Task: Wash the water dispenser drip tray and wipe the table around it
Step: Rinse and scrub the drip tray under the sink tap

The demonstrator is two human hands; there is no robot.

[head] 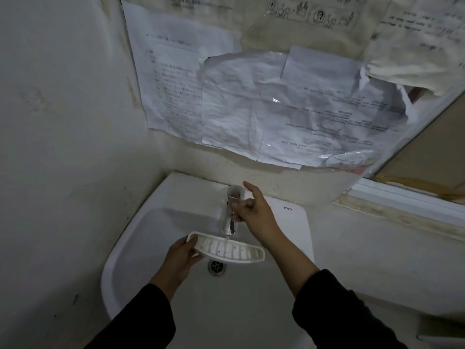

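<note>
My left hand grips the left end of the white slotted drip tray and holds it level over the white sink, just above the drain. A thin stream of water falls from the chrome faucet onto the middle of the tray. My right hand rests against the right side of the faucet, thumb and bent fingers on the faucet body, the index finger stretched out past the round top.
Walls close in on the left and behind the sink. Crumpled printed papers under plastic hang on the back wall. A window frame and ledge run along the right. A pale counter surface lies right of the basin.
</note>
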